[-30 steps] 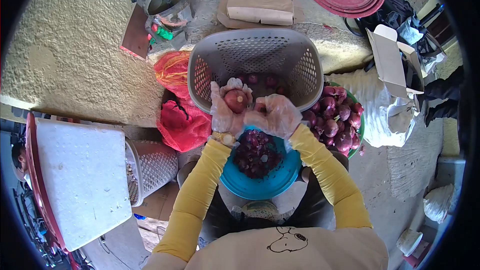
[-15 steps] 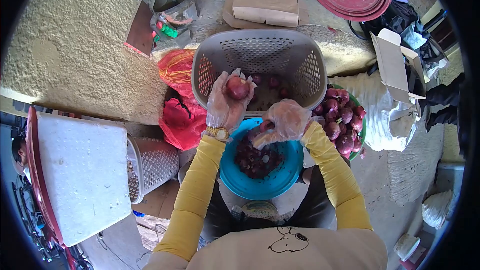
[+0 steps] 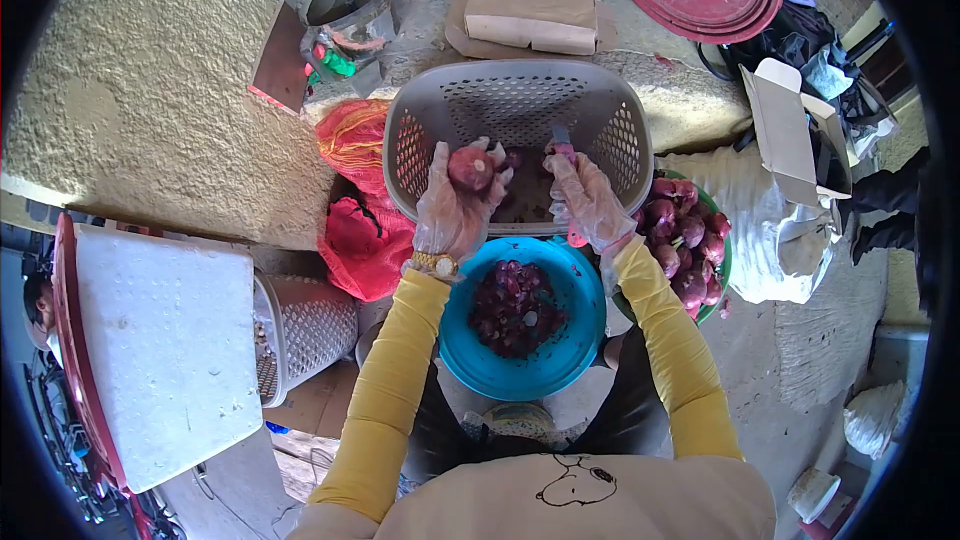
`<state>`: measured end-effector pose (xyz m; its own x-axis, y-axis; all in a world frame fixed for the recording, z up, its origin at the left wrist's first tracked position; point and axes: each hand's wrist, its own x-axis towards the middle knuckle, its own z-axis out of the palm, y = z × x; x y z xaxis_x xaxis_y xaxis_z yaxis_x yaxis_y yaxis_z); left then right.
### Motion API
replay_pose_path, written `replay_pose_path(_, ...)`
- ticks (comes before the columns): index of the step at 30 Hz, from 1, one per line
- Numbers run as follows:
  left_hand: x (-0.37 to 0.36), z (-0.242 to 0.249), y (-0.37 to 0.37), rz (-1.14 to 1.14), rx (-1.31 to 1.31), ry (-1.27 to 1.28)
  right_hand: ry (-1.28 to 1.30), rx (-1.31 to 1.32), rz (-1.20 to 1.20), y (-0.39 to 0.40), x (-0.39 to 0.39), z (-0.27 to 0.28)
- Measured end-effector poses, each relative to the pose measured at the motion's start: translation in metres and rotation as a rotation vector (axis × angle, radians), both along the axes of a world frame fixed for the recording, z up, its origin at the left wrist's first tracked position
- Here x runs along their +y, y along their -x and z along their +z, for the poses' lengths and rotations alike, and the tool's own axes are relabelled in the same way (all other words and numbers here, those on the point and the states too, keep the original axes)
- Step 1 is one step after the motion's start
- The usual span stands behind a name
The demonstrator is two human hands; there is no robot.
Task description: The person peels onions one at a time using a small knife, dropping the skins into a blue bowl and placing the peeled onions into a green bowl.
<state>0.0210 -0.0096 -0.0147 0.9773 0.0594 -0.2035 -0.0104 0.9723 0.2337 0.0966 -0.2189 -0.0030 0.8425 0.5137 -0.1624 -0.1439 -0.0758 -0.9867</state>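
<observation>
My left hand (image 3: pixel 455 205), in a clear plastic glove, is closed around a red onion (image 3: pixel 470 169) with a pale cut end facing up. It is over the near left part of a grey perforated basket (image 3: pixel 520 90), where a few more onions lie, partly hidden. My gloved right hand (image 3: pixel 588 198) grips what looks like a small knife (image 3: pixel 559 134), its short greyish blade pointing away from me and a pink end showing below the palm. Under both wrists stands a blue basin (image 3: pixel 455 340) holding dark red onion skins (image 3: pixel 515 310).
To the right, a green-rimmed container (image 3: pixel 728 275) is heaped with red onions (image 3: pixel 690 240). Red mesh sacks (image 3: pixel 365 240) lie left of the basket. A white foam board (image 3: pixel 165 350) and a white perforated bin (image 3: pixel 315 335) stand further left. Behind the basket is a cardboard box (image 3: pixel 530 10).
My right hand has moved from over the basin up and away to the basket's near right side, uncovering the skins. My left hand keeps the onion, turned slightly.
</observation>
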Motion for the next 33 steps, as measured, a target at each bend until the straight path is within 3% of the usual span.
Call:
replay_pose_path(3, 0.003, -0.003, 0.001, -0.174, -0.082, -0.038, -0.062, 0.059, -0.014, 0.002, 0.004, -0.003)
replay_pose_path(5, -0.009, 0.016, 0.002, -0.041, 0.116, -0.174, -0.061, 0.06, -0.01, 0.0, 0.004, -0.013)
replay_pose_path(8, -0.012, 0.016, -0.003, 0.025, 0.134, -0.211, -0.092, 0.137, 0.05, -0.003, -0.001, -0.015)
replay_pose_path(13, -0.006, 0.013, 0.002, 0.05, -0.025, -0.461, -0.172, 0.356, 0.099, -0.005, -0.004, -0.007)
replay_pose_path(15, -0.005, 0.016, 0.004, 0.058, -0.04, -0.508, -0.327, 0.402, 0.056, -0.006, -0.001, -0.01)
replay_pose_path(22, -0.013, 0.021, 0.002, 0.081, -0.117, -0.743, -0.397, 0.302, 0.039, -0.008, -0.002, -0.004)
replay_pose_path(23, -0.013, 0.021, 0.001, 0.086, -0.121, -0.806, -0.409, 0.33, 0.128, -0.007, -0.004, -0.003)
replay_pose_path(26, -0.004, 0.022, 0.003, 0.089, -0.077, -0.702, -0.426, 0.378, 0.264, 0.0, -0.005, 0.009)
replay_pose_path(31, 0.015, 0.022, 0.009, 0.196, -0.008, -0.696, -0.356, 0.362, 0.317, 0.025, -0.019, 0.04)
replay_pose_path(33, 0.023, 0.023, 0.014, 0.2, 0.019, -0.734, -0.436, 0.386, 0.427, 0.038, -0.03, 0.05)
